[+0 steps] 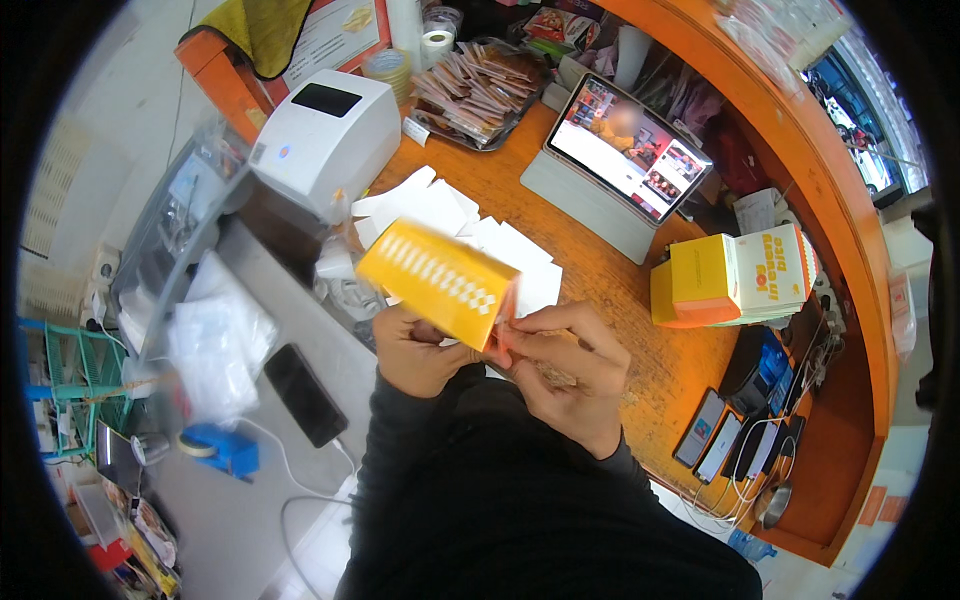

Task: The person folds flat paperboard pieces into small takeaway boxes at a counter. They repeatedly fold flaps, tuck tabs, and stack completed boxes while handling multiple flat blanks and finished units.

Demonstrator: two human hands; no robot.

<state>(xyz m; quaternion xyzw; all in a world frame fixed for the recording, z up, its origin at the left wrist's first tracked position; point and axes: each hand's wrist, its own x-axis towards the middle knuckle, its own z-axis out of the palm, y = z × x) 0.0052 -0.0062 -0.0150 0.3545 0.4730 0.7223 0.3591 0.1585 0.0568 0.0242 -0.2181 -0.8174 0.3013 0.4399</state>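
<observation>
I hold a small yellow carton (pixel 440 278) with a white diamond pattern above the orange wooden counter (pixel 600 290). My left hand (pixel 415 352) grips it from underneath. My right hand (pixel 565 365) pinches the flap at the carton's right end, where an orange edge shows. Both forearms wear dark sleeves. Under the carton lie several white paper labels (pixel 500 245) spread on the counter.
A white label printer (pixel 325 135) stands at the left, a tablet (pixel 630 145) on a stand behind, a tray of packets (pixel 480 90) further back. Stacked yellow cartons (pixel 735 275) sit right, phones (pixel 715 435) near them. A black phone (pixel 305 393) and blue tape dispenser (pixel 225 447) lie left.
</observation>
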